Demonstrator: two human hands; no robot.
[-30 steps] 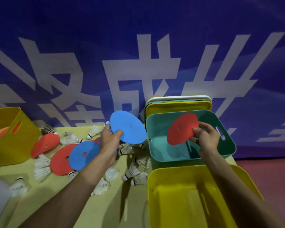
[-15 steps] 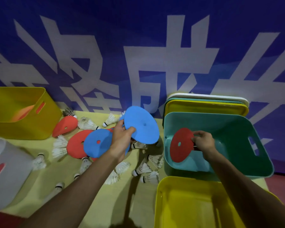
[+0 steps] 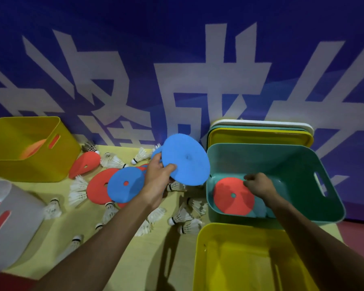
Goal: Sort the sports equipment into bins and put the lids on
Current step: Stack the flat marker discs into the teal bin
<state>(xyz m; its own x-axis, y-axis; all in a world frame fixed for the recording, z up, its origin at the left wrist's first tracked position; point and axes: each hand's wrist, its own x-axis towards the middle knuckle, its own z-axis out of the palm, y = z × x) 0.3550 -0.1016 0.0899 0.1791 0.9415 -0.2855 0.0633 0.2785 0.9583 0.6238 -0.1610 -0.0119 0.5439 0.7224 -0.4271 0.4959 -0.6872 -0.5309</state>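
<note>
Left fingers [image 3: 170, 167]: we pinch the rim of the blue disc [image 3: 187, 158], tilted above the tabletop [image 3: 122, 238].
Right fingers [image 3: 248, 177]: curled on the rim of the red disc [image 3: 233, 196], low inside the teal bin [image 3: 271, 156].
Handling: we judge the discs light, thin and bendy, so the rim is the place to grip.

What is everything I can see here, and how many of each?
teal bin: one, right, holding one red disc
yellow bins: two, far left and near right
white bin: one, near left
lids: three, white, teal, yellow, behind the teal bin
other red discs: at least two, on the table
blue discs: two, one raised, one on the table
shuttlecocks: many, white, scattered on the table
banner: one, blue, behind
left hand: grips the raised blue disc
right hand: pinches the red disc's rim
</note>
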